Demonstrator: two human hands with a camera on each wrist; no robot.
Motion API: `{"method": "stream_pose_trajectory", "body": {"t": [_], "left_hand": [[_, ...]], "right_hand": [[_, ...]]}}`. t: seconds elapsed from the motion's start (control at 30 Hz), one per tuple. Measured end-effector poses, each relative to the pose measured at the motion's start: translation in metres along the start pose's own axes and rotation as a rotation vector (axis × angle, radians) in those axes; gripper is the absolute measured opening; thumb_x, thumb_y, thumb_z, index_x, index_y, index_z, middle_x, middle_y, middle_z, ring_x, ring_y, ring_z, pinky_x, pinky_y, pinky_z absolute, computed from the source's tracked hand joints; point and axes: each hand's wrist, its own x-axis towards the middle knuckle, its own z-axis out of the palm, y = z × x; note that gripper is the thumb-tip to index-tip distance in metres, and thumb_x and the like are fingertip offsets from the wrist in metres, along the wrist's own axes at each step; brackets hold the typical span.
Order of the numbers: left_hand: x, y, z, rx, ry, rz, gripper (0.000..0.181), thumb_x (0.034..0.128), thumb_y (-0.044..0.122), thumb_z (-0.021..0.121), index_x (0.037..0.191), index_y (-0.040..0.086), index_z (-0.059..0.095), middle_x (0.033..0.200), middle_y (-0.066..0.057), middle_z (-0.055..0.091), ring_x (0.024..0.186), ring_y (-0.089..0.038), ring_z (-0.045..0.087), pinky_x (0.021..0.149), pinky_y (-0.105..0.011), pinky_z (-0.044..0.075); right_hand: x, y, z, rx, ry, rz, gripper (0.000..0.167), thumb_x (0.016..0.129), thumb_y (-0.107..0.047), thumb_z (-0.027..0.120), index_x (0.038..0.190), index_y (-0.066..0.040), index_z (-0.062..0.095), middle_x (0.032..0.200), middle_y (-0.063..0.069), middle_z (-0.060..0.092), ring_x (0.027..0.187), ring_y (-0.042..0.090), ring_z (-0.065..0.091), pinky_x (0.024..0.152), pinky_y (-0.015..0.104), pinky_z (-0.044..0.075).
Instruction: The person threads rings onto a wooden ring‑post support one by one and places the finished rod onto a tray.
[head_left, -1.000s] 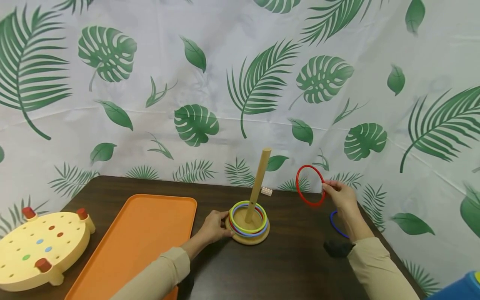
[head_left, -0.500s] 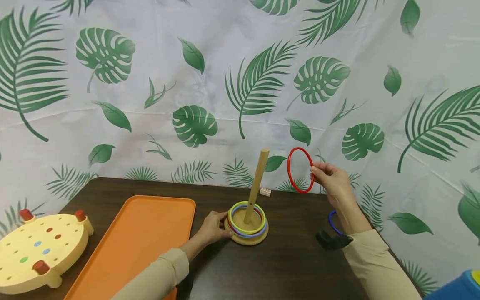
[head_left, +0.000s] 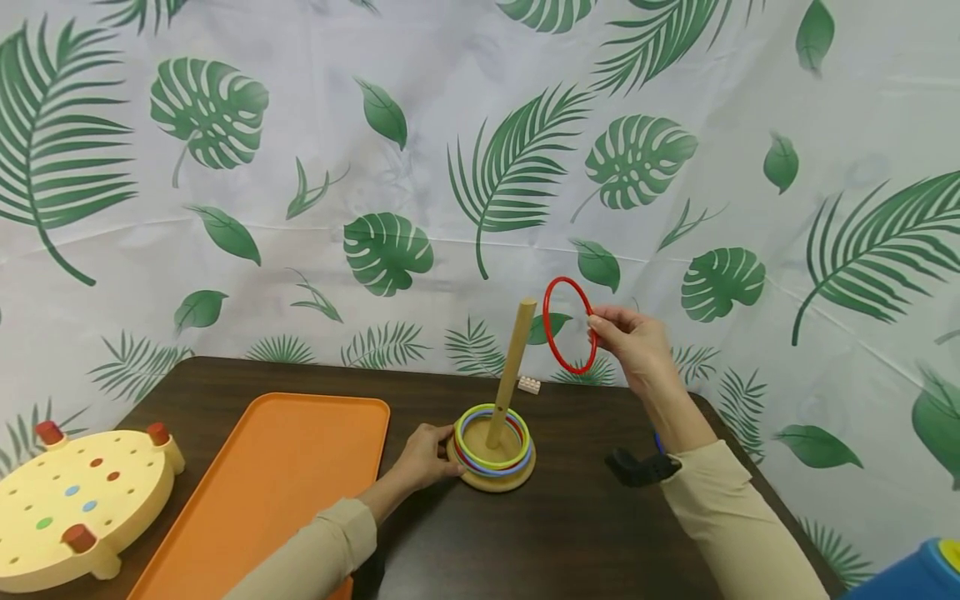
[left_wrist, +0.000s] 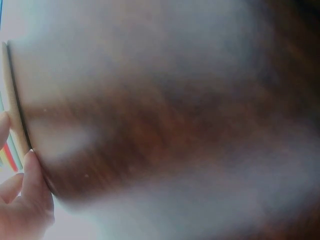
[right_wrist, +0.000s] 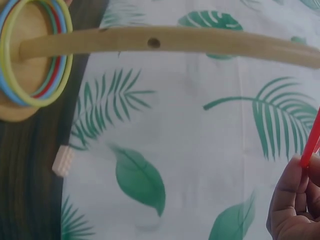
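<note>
A wooden ring stand with a tall peg rises from a round base near the table's middle. Several rings lie stacked round the peg's foot, a yellow ring on top, with blue, red and green below. My left hand grips the base's left edge; in the left wrist view, fingers hold the wooden rim. Raised to the right of the peg's top, my right hand pinches a red ring between thumb and fingers. That ring is tilted upright, apart from the peg.
An orange tray lies left of the stand, beside a cream round board with red-tipped legs. Behind the stand sits a small pale toy brick. A blue ring is mostly hidden behind my right wrist. A blue object shows bottom right.
My right hand has carried the red ring left and upward, closer to the peg's top. The left hand stays on the base. My right forearm now covers most of the blue ring.
</note>
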Motion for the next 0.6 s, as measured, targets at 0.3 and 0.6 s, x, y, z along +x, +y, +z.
{"method": "stream_pose_trajectory", "body": {"t": [0.3,0.6], "left_hand": [[0.0,-0.002,0.001,-0.005,-0.006,-0.009,0.067,0.0702,0.001,0.08,0.129,-0.011,0.05,0.116,-0.024,0.049,0.091,-0.028,0.06,0.074,-0.033,0.054],[0.001,-0.002,0.0,-0.001,0.002,0.0,0.067,0.0694,0.001,0.08,0.129,-0.011,0.051,0.117,-0.025,0.049,0.091,-0.028,0.06,0.075,-0.034,0.054]], "right_hand": [[0.002,0.001,0.022,-0.118,-0.045,0.004,0.025,0.089,-0.005,0.062,0.107,0.012,0.059,0.073,-0.007,0.061,0.066,0.002,0.059,0.065,0.016,0.053],[0.006,0.015,0.031,-0.17,-0.078,0.037,0.033,0.091,-0.008,0.06,0.113,0.016,0.055,0.072,-0.008,0.06,0.065,0.002,0.058,0.064,0.016,0.052]]}}
